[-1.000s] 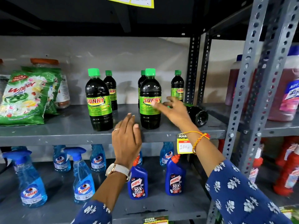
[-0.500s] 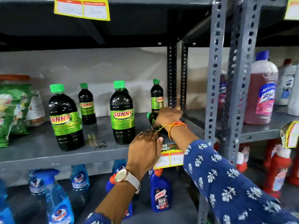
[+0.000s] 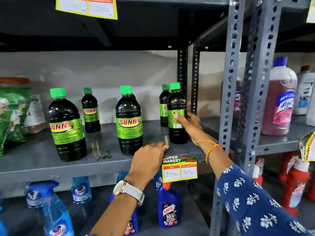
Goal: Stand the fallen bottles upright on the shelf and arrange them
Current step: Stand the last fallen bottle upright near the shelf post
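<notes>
Green-capped bottles (image 3: 128,120) of dark liquid are standing upright on the grey metal shelf (image 3: 42,164). The right hand (image 3: 188,122) is gripping the rightmost bottle (image 3: 177,114), upright near the shelf's right post (image 3: 230,99), while the left hand (image 3: 150,160) is resting loosely on the front edge, fingers relaxed

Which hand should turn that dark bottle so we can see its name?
Probably the right hand: it already grips the upright green-capped dark bottle, whose label faces away. The left hand rests on the grey metal shelf edge.
</notes>
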